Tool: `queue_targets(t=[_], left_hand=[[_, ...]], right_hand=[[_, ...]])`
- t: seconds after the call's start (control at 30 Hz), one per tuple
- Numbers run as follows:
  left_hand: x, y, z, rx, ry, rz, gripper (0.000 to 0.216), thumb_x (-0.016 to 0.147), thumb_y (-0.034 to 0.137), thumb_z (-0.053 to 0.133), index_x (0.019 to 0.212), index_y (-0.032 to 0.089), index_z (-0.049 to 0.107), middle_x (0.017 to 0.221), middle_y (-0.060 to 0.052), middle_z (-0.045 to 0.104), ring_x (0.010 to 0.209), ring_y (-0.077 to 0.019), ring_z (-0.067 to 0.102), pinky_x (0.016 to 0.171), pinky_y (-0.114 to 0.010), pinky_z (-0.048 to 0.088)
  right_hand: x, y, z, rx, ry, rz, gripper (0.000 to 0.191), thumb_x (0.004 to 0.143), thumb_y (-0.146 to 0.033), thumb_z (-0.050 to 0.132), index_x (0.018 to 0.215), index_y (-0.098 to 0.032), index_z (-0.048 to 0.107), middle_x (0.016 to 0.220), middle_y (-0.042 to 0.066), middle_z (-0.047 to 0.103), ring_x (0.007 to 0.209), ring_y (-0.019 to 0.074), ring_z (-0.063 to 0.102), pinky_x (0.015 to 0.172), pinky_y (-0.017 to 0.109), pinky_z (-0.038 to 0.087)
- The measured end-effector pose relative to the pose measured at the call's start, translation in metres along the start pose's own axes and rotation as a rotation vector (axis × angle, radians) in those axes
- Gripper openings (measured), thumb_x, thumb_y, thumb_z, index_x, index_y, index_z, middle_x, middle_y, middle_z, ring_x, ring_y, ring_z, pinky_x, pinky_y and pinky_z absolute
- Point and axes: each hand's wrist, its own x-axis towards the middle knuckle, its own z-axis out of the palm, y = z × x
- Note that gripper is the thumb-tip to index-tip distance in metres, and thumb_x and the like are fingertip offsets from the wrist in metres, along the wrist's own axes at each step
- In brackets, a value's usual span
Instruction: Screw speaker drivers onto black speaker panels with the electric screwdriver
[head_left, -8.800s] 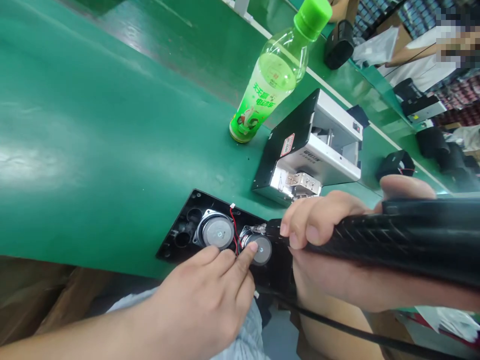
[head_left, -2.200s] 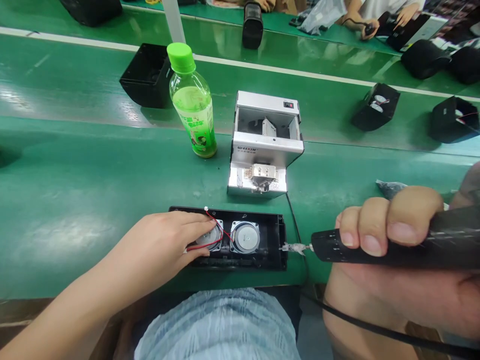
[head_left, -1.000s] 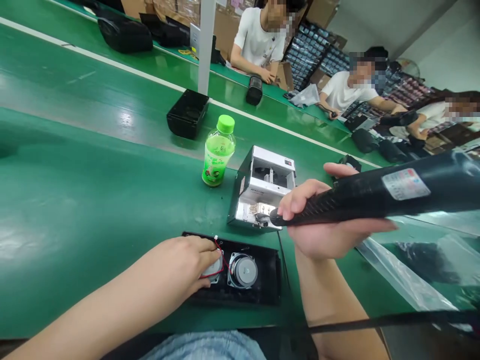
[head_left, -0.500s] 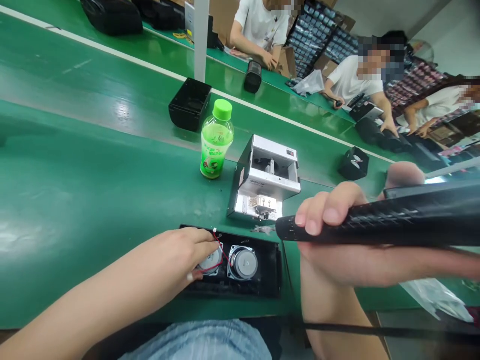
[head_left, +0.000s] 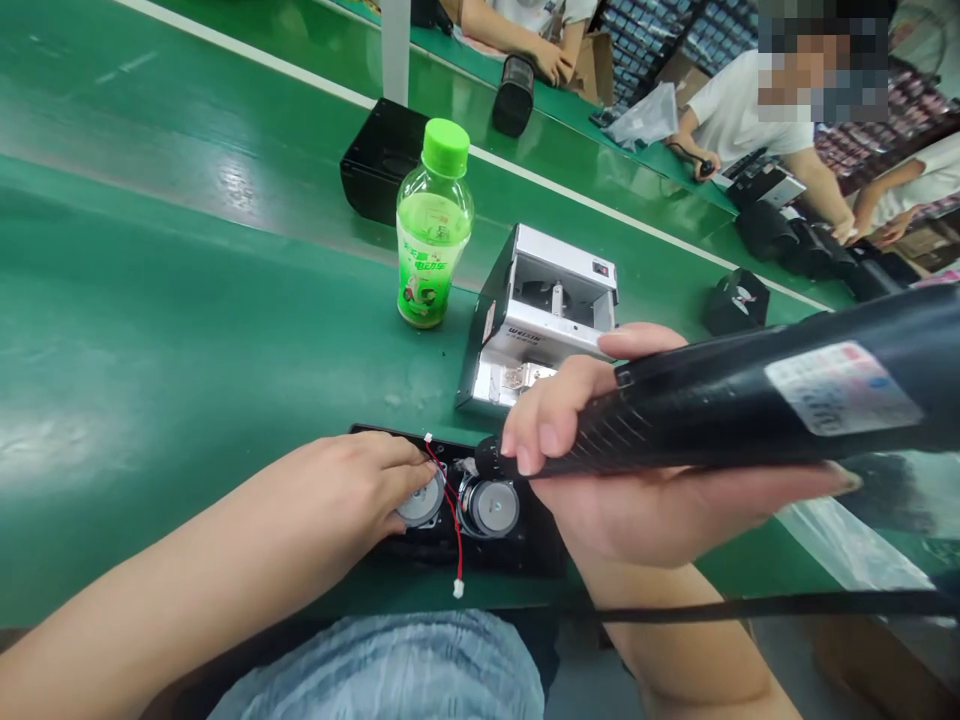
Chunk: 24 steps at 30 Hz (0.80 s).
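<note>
My right hand [head_left: 637, 515] is wrapped around a black electric screwdriver [head_left: 697, 410], held almost level. Its nose reaches over the upper edge of the right speaker driver [head_left: 496, 508]; the tip shows only faintly there. Both drivers lie in a long black speaker panel [head_left: 540, 555] close to my lap. Fingers of my left hand [head_left: 360, 490] press around the left speaker driver [head_left: 424, 503], hiding part of it and the panel's left end. A red wire [head_left: 456, 540] with white plugs runs between the drivers, one plug hanging past the panel's near edge.
Beyond the panel stand a silver-and-black WEIXIN machine [head_left: 555, 310] and a green-capped bottle [head_left: 435, 230]. A black speaker box [head_left: 379, 160] lies on the green conveyor behind a white line. Co-workers sit across the bench. A dark cable [head_left: 750, 607] crosses at lower right.
My right hand has brought the screwdriver left, from beside the machine to above the right driver. A wire plug now dangles toward me. My left hand stays on the left driver.
</note>
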Motion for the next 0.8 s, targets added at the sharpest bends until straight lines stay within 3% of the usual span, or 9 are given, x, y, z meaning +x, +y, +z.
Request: queue_targets(t=[0.13,0.43,0.8], left_hand=[[0.000,0.000,0.000,-0.003,0.009,0.011,0.033,0.095,0.007,0.063,0.120,0.019,0.080,0.118,-0.010,0.085,0.095,-0.0282,0.084,0.078,-0.039,0.071],[-0.002,-0.004,0.006,-0.077,-0.049,-0.058,0.033,0.097,0.010,0.064,0.123,0.022,0.080,0.122,-0.009,0.084,0.100,-0.0280,0.082,0.086,-0.039,0.068],[-0.003,-0.004,0.005,-0.110,-0.074,-0.085,0.033,0.096,0.010,0.066,0.123,0.023,0.080,0.120,-0.008,0.084,0.101,-0.0273,0.082,0.090,-0.039,0.066]], right_hand=[[-0.002,0.015,0.002,-0.028,0.020,-0.013,0.062,0.092,-0.088,0.059,0.103,-0.030,0.079,0.060,-0.004,0.066,0.044,0.0164,0.057,0.043,0.032,0.051],[0.002,0.019,0.003,-0.088,0.019,-0.004,0.062,0.095,-0.089,0.050,0.102,-0.033,0.075,0.060,-0.005,0.062,0.043,0.0146,0.055,0.042,0.030,0.051],[0.002,0.025,0.002,-0.074,-0.002,-0.016,0.063,0.089,-0.091,0.059,0.100,-0.030,0.072,0.055,-0.006,0.064,0.039,0.0164,0.054,0.037,0.030,0.047]])
